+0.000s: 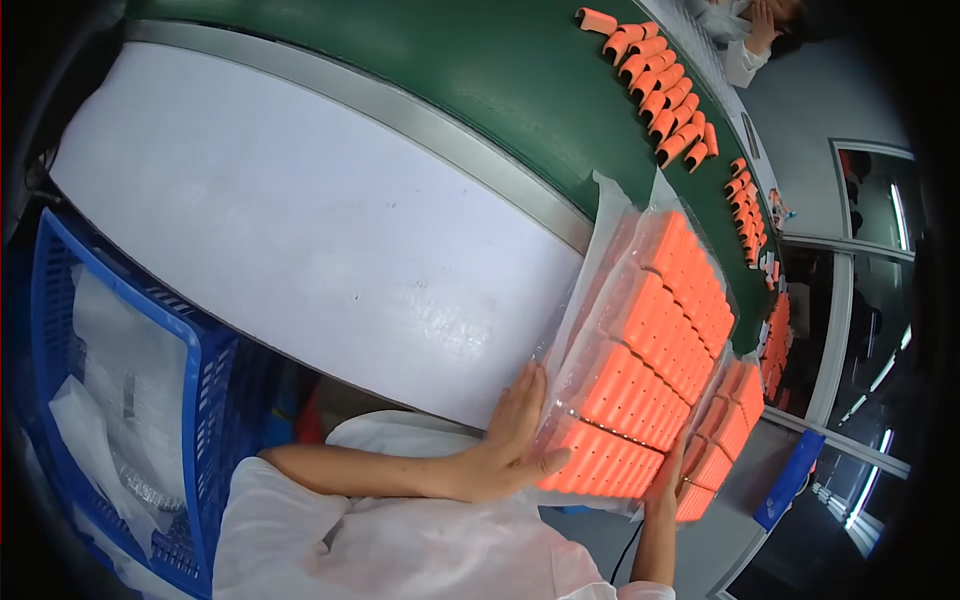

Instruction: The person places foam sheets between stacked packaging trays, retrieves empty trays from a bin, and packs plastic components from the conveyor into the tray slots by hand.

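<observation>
A clear plastic tray (640,262) with rows of orange, tube-like pieces (655,345) stands at the right end of the white worktop, with layers of clear plastic along its left side. My left hand (515,430) lies against the near left edge, fingers stretched along the side and thumb on the front corner. On the opposite edge is my right hand (668,470), its fingers extended up the side and partly hidden. The tray is held between both hands. Just right of my right hand is a second tray of orange pieces (722,425).
A green conveyor belt (480,90) runs behind the white worktop (300,230), carrying curved orange pieces (660,85) in rows. A blue crate (190,400) with clear plastic trays stands at left. Another person's hand (763,25) shows at the far top right.
</observation>
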The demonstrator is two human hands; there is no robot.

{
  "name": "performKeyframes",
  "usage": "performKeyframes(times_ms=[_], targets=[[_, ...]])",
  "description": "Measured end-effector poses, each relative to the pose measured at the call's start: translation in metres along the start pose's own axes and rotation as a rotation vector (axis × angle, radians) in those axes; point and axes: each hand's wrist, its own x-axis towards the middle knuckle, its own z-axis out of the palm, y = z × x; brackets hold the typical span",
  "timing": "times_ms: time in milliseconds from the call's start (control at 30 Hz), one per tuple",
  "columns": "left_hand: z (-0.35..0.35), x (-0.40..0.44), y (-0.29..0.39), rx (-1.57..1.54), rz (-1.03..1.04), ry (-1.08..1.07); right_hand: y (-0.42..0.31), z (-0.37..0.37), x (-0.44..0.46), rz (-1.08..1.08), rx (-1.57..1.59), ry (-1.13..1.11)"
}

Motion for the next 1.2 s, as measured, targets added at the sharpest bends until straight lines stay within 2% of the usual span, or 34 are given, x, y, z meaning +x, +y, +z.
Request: performKeyframes(times_ms=[67,133,233,300,333,367,400,433,500,567,633,700,767,800,833,900,933,1000,1067,1133,1167,1200], targets=[[0.017,0.002,-0.007,0.016,0.039,0.06,-0.004,0.0,0.003,-0.046,-0.04,-0.072],[0.02,0.003,-0.002,0.047,0.055,0.02,-0.002,-0.013,0.014,-0.054,0.015,-0.18],[0.018,0.001,0.01,0.078,0.04,-0.018,0.004,-0.025,0.029,-0.063,0.056,-0.215],[0.019,0.004,0.013,0.118,0.036,0.013,0.008,-0.024,0.026,-0.112,0.029,-0.116],[0.021,0.006,0.011,0.118,0.048,0.006,0.02,-0.057,0.054,-0.181,0.0,-0.164],[0.024,0.006,0.004,0.126,0.042,0.029,0.023,-0.077,0.071,-0.254,-0.09,-0.118],[0.054,0.016,-0.026,0.743,0.108,0.363,0.008,-0.055,0.058,-0.258,-0.067,-0.042],[0.071,0.026,-0.054,1.389,0.104,0.663,-0.007,-0.015,0.071,-0.226,-0.085,-0.185],[-0.009,-0.016,0.012,-0.101,0.089,-0.024,-0.025,0.062,0.074,-0.295,-0.232,-0.404],[-0.021,-0.05,0.014,0.006,0.117,0.207,-0.047,0.094,0.057,-0.42,-0.347,-0.516],[-0.041,-0.102,0.036,0.088,0.254,0.437,-0.071,0.099,0.04,-0.594,-0.437,-0.54],[-0.063,-0.158,0.063,0.17,0.254,0.69,-0.1,0.1,0.017,-0.776,-0.527,-0.535],[-0.085,-0.21,0.074,0.406,0.331,1.165,-0.117,0.111,0.002,-0.952,-0.607,-0.547],[-0.103,-0.239,0.069,0.641,0.31,1.414,-0.122,0.117,-0.004,-1.036,-0.642,-0.543],[-0.124,-0.274,0.054,0.977,0.178,1.653,-0.125,0.12,-0.009,-1.119,-0.674,-0.526],[-0.154,-0.342,0.032,1.375,-0.286,2.039,-0.129,0.131,-0.025,-1.214,-0.689,-0.543],[-0.161,-0.376,0.025,1.445,-0.475,2.134,-0.13,0.137,-0.03,-1.222,-0.674,-0.543],[-0.171,-0.432,0.006,1.442,-0.72,2.177,-0.129,0.144,-0.041,-1.26,-0.76,-0.61],[-0.173,-0.474,-0.022,1.321,-1.071,1.976,-0.132,0.152,-0.057,-1.288,-0.847,-0.579],[-0.193,-0.525,-0.055,1.228,-0.966,1.946,-0.133,0.153,-0.057,-1.267,-0.961,-0.576],[-0.194,-0.524,-0.047,1.24,-0.953,1.946,-0.134,0.154,-0.05,-1.267,-0.95,-0.567],[-0.188,-0.52,-0.034,1.271,-0.721,2.137,-0.135,0.153,-0.042,-1.298,-0.937,-0.632]])
